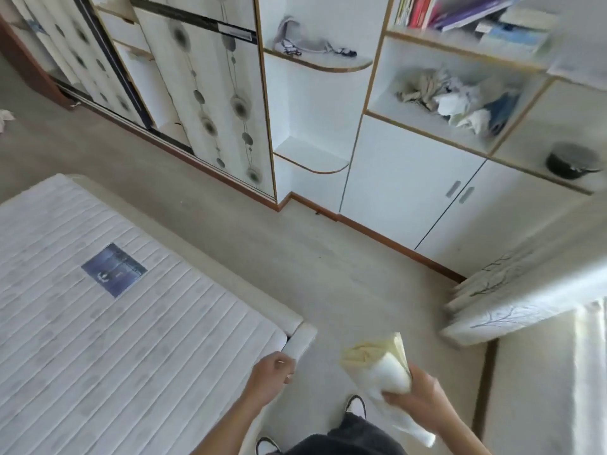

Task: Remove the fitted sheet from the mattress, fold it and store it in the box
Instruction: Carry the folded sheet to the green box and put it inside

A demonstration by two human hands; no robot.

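Note:
The bare quilted mattress [108,310] lies at the left on its cream bed frame [300,343], with a blue label [113,269] on top. My right hand [420,395] grips the pale yellow-white fitted sheet [381,366], folded into a thick bundle, above the floor in front of me. A loose white end hangs below that hand. My left hand [271,372] is curled shut with nothing in it, next to the bed frame's corner. No box is in view.
A wardrobe with patterned sliding doors [203,103] and white shelving [312,103] line the far wall. A low white cabinet [414,182] stands at the right, cloths [460,96] in a cubby above. Curtain folds [502,300] hang at right. Beige floor [295,254] lies between.

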